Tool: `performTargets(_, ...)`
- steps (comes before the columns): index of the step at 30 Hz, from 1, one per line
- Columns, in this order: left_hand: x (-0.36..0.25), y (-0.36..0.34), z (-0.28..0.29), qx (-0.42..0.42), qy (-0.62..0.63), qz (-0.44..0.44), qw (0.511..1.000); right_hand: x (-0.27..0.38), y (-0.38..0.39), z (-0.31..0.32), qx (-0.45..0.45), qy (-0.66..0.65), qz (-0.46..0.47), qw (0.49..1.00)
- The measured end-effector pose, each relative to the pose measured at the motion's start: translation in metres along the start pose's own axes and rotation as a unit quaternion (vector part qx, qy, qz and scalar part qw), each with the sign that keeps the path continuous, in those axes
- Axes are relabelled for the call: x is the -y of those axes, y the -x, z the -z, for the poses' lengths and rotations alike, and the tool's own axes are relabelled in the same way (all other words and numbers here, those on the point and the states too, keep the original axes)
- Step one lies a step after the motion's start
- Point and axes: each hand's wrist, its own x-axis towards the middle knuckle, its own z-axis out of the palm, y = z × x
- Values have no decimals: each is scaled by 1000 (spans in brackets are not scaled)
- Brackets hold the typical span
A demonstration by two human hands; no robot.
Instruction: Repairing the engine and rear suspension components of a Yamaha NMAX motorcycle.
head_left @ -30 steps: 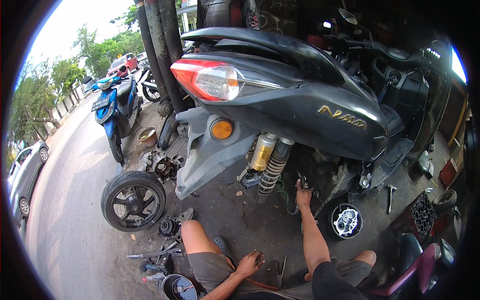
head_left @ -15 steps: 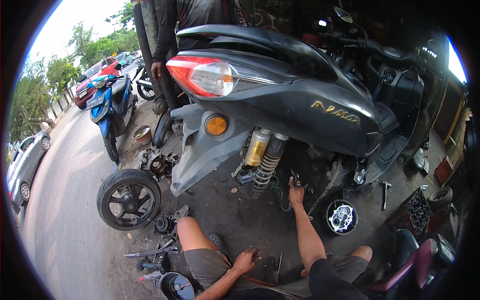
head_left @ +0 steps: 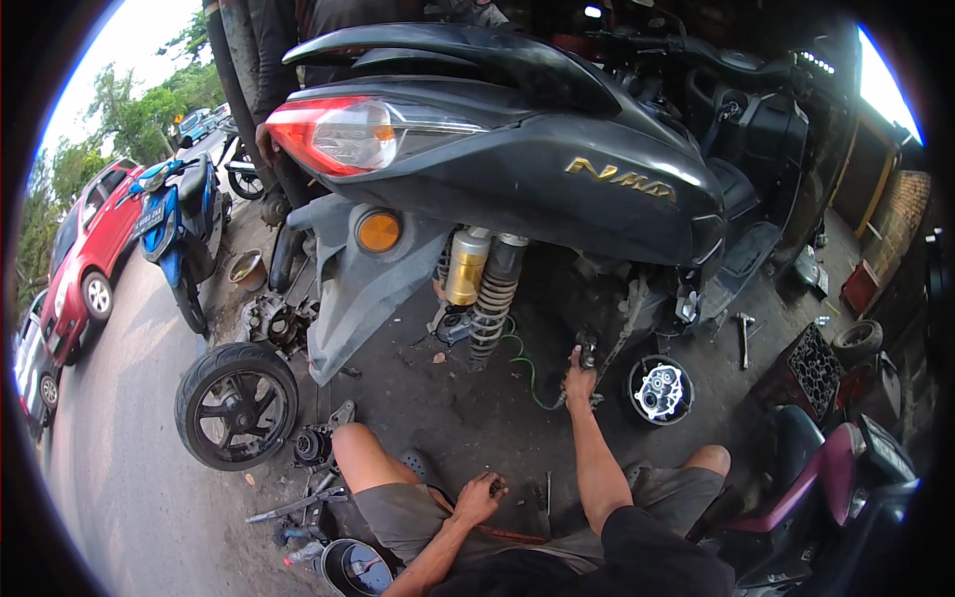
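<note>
My right hand (head_left: 579, 380) reaches forward, fingers wrapped round a dark metal tool (head_left: 588, 350) that looks like an air wrench. Beside that hand a thin green hose (head_left: 530, 373) curves over the ground; its join to the tool is unclear. My left hand (head_left: 481, 497) rests over my lap, fingers curled in; whether anything is inside is hidden. Ahead stands a dark grey scooter (head_left: 597, 214), its rear wheel off. Its spring shock absorber (head_left: 492, 303) hangs under the tail. Right of my right hand, a silver metal casing (head_left: 660, 390) sits in a round black basin (head_left: 637, 410).
A loose wheel (head_left: 237, 406) and greasy engine parts (head_left: 274, 323) lie at the left. Nearer are a pot of dark liquid (head_left: 356, 569) and tools (head_left: 295, 507). A hammer-like tool (head_left: 744, 340) and crate (head_left: 806, 373) lie right. A person's sleeve (head_left: 274, 60) shows behind the scooter.
The whole view has shifted, moving the scooter left and up. My right hand has drawn slightly nearer with the tool. My left fingers have curled more. A red car has come closer along the road.
</note>
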Motion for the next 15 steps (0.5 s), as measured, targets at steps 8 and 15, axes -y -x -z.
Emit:
performTargets(8, -9, -3, -1, -27, 6, -35, 999, 11, 5, 28, -23, -115, -75, 990)
performTargets(15, -15, 2, 4, -32, 10, -27, 999, -11, 9, 41, -126, -82, 104, 983)
